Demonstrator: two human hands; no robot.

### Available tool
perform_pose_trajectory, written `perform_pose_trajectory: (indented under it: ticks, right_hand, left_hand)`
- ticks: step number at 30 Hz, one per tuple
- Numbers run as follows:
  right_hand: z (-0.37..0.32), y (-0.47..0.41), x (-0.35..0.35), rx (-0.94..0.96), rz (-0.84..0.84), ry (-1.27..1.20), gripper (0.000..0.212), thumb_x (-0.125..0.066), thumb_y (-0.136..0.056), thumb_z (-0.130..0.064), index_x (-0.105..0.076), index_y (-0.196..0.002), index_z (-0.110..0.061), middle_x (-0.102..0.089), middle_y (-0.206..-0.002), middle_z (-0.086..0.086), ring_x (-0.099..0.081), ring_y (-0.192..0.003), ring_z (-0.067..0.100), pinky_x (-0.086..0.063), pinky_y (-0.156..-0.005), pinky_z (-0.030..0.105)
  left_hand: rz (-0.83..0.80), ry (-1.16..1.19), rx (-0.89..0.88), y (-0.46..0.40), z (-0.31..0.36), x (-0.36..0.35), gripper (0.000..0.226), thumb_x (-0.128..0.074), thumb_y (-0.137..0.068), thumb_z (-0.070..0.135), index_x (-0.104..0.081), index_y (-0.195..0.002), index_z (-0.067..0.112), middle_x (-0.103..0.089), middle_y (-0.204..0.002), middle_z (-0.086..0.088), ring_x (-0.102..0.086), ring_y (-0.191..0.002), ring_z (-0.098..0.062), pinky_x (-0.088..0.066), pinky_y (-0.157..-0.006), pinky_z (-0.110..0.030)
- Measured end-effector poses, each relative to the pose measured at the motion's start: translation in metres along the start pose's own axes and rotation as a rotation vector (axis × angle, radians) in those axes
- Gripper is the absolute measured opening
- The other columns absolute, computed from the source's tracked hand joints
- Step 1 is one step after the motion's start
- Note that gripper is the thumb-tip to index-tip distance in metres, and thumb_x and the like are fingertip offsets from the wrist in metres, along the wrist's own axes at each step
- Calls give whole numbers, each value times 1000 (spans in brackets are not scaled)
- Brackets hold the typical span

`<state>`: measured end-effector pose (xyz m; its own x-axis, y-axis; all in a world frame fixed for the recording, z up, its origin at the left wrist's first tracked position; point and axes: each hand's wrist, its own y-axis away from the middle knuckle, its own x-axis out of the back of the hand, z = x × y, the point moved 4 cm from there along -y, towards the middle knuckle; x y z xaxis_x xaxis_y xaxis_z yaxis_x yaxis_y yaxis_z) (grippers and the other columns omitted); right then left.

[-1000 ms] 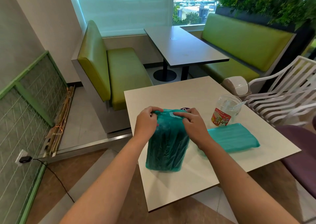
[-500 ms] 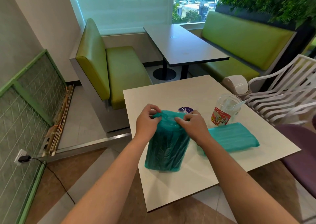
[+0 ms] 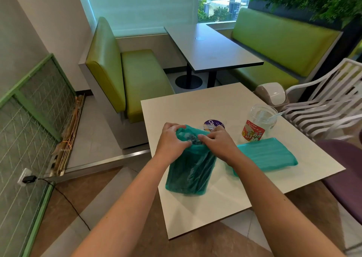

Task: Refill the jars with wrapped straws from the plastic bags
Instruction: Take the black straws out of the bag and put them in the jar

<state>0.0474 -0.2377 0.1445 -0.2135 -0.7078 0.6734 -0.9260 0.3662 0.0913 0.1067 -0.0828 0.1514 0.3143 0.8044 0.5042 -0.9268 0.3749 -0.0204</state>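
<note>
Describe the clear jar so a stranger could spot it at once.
Start at the white square table in front of the person. Near its far right edge, behind the flat teal bag, stands the clear jar. It alone is transparent, lidless, with a red label.

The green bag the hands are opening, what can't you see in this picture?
- Head view: the contents of the upright green bag are hidden by its tinted plastic and by the left hand and right hand gripping its mouth.
- The purple lid is partly hidden behind the bag and the right hand, its lettering cut short.
- The clear jar has label print too small to read.
</note>
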Motion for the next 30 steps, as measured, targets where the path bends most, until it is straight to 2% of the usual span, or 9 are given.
perform_pose_trajectory:
  ticks: [4, 7, 9, 11, 13, 21, 24, 27, 30]
  right_hand:
    - [3, 4, 1, -9, -7, 149, 24, -74, -81, -40, -66, -70, -20, -39, -109, 2, -37, -107, 18, -37, -92, 30]
    - [4, 9, -1, -78, -62, 140, 14, -76, -77, -23, -66, -86, -27, -33, -123, 5, -36, -116, 24, -35, -99, 30]
    - [4, 12, -4, -114, -120, 2, 31, -71, -79, -10, -67, -102, -29, -40, -125, 8, -47, -104, 22, -48, -86, 29]
    - [2, 14, -7, -130, -144, -75, 47, -64, -81, -2, -64, -119, -30, -53, -112, 8, -55, -86, 21, -56, -72, 33]
    - [-1, 14, -10, -127, -119, -139, 59, -60, -81, 4, -59, -130, -28, -58, -112, 11, -59, -85, 22, -57, -78, 36]
    - [-6, 10, -12, 4, -4, -237, 67, -47, -82, 13, -47, -142, -18, -51, -135, 8, -47, -106, 11, -36, -75, 7]
    - [0, 10, -16, -34, -5, -245, 66, -40, -84, 15, -47, -142, -17, -50, -136, 9, -46, -106, 12, -38, -68, 6]
    - [7, 11, -24, -65, -51, -225, 71, -39, -82, 17, -46, -143, -20, -46, -140, 10, -48, -110, 16, -47, -86, 19]
    - [11, 9, -30, -64, -99, -245, 76, -41, -82, 18, -44, -144, -25, -45, -141, 9, -50, -119, 21, -50, -95, 29]
  left_hand:
    - [-94, 56, 58, 7, -5, 3, 70, -78, -73, -5, -51, -135, 14, -34, -130, 6, -49, -100, -7, -50, -96, -25]
    - [-126, 56, 86, 11, -15, 6, 80, -77, -71, -10, -46, -140, 16, -31, -130, 9, -49, -100, -9, -52, -93, -27]
    - [-134, 77, 101, 13, -21, 9, 81, -75, -72, -11, -44, -142, 17, -29, -131, 9, -52, -94, -8, -54, -81, -20]
    - [-128, 99, 100, 16, -24, 9, 81, -74, -73, -11, -43, -142, 17, -28, -130, 10, -52, -90, -5, -53, -72, -17]
    - [-101, 123, 82, 18, -27, 8, 82, -74, -73, -12, -43, -143, 16, -28, -133, 9, -52, -89, -4, -53, -77, -19]
    - [13, 191, -28, 17, -23, 10, 73, -67, -80, -13, -45, -140, 21, -30, -132, 8, -53, -92, -3, -54, -81, -14]
    - [8, 184, 69, 17, -31, 6, 61, -61, -82, -6, -50, -135, 22, -33, -130, 1, -53, -91, -8, -52, -78, -17]
    - [0, 266, 162, 17, -34, 0, 47, -67, -85, 11, -54, -129, 18, -35, -124, 1, -49, -113, -16, -48, -93, -27]
    - [115, 235, 144, 13, -36, 1, 40, -72, -86, 30, -55, -121, 18, -43, -118, 3, -50, -112, -11, -49, -90, -26]
